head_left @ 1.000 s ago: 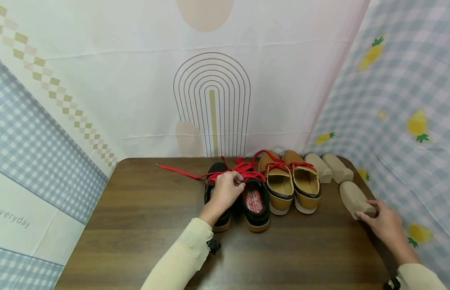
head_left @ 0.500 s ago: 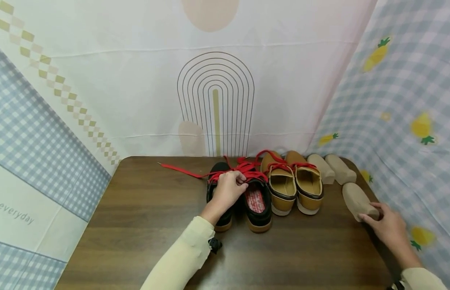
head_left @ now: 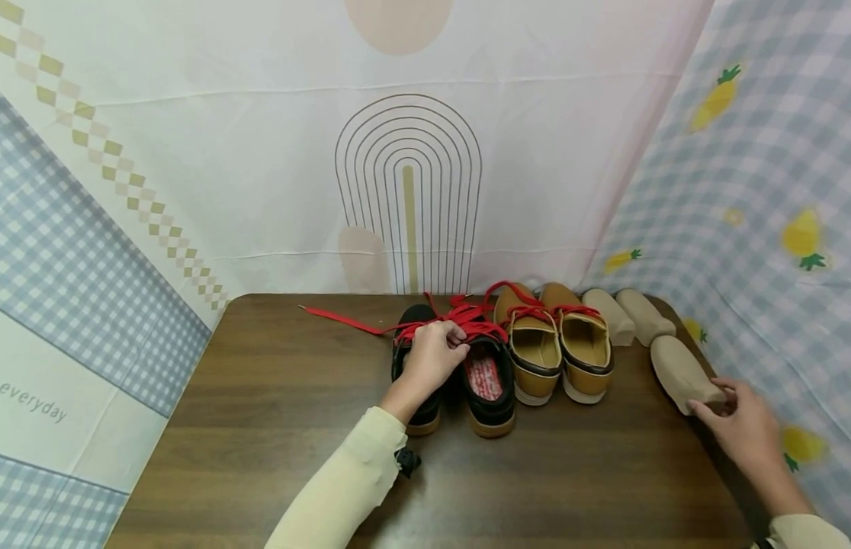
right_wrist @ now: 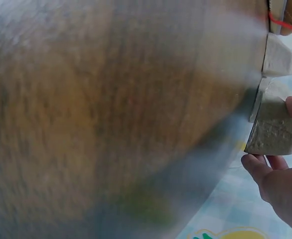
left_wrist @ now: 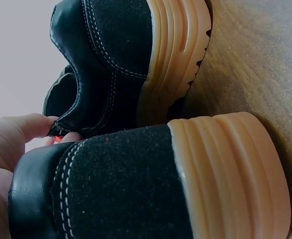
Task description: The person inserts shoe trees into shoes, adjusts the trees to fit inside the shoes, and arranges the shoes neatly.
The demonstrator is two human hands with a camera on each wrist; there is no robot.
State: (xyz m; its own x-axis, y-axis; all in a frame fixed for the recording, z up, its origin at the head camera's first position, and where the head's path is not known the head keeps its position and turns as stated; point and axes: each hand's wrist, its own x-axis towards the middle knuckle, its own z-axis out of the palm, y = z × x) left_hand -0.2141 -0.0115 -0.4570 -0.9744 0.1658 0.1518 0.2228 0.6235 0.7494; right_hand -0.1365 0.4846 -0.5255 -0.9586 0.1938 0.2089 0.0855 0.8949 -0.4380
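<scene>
Two black shoes with tan soles stand side by side at the table's far middle. My left hand (head_left: 431, 360) reaches over the left black shoe (head_left: 425, 424) and pinches the right black shoe (head_left: 494, 415) at its collar edge, by the laces. Red laces (head_left: 476, 328) lie loosely across both shoes. At the table's right edge my right hand (head_left: 746, 428) grips the blunt end of a beige shoe tree (head_left: 679, 370) between thumb and fingers. In the right wrist view, that shoe tree (right_wrist: 275, 134) lies along the table edge.
Two tan shoes (head_left: 586, 374) with red laces stand beside the black pair. Two more beige shoe trees (head_left: 607, 316) lie at the far right corner. One lace end (head_left: 336, 319) trails left. A white cloth (head_left: 281, 168) hangs behind; a checked cloth (head_left: 762, 252) hangs at the right.
My right hand and the shoe tree have shifted slightly forward and right, closer to the other shoe trees. The left hand keeps its hold on the black shoe.
</scene>
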